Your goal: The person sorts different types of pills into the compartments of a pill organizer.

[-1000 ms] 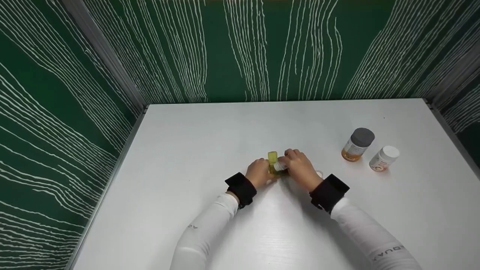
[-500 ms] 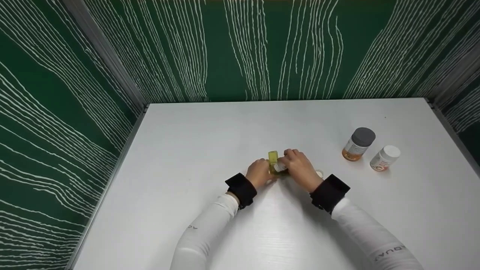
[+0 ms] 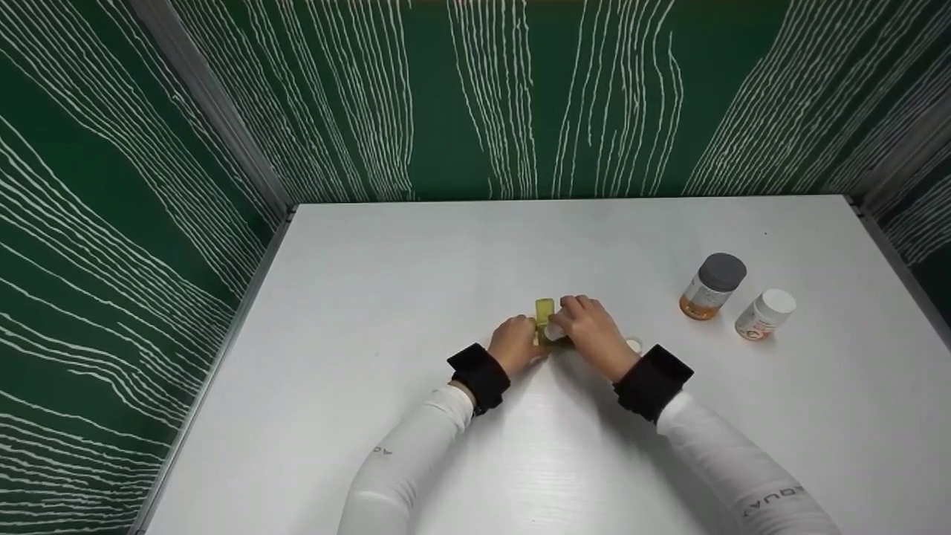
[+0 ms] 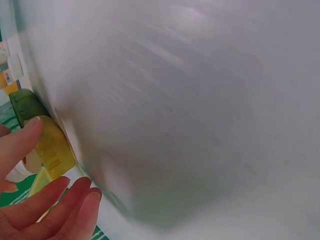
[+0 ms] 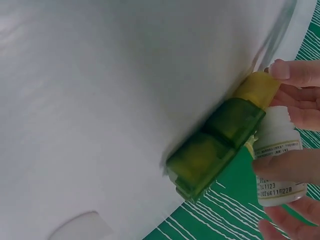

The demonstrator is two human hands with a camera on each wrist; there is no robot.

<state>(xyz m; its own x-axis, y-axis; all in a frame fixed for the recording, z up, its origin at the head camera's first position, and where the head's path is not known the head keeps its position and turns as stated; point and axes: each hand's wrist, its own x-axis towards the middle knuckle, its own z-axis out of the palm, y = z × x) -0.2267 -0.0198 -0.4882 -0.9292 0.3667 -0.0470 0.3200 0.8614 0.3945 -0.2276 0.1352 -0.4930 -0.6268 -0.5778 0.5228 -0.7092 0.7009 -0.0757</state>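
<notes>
My left hand (image 3: 513,343) pinches the yellow end of a pill organizer (image 5: 217,137) with green and yellow compartments. Its yellow lid (image 3: 544,309) stands up, open. With thumb and fingers my right hand (image 3: 594,331) holds a small white pill bottle (image 5: 275,145), uncapped and tilted, its mouth close beside the yellow compartment (image 4: 55,147). Dark print runs along the bottle's label. In the head view the fingers hide most of the bottle and the organizer. A round white cap (image 3: 634,345) lies on the table just behind my right wrist.
Two closed bottles stand on the right of the white table (image 3: 386,282): one with a grey lid (image 3: 713,286) and orange base, one white with a white lid (image 3: 765,315). Green walls with white wavy lines (image 3: 475,104) rise behind the table and at its sides.
The white pill bottle in my right hand has tipped a little more steeply at the organizer. My left hand keeps its hold, and the standing bottles stay in place.
</notes>
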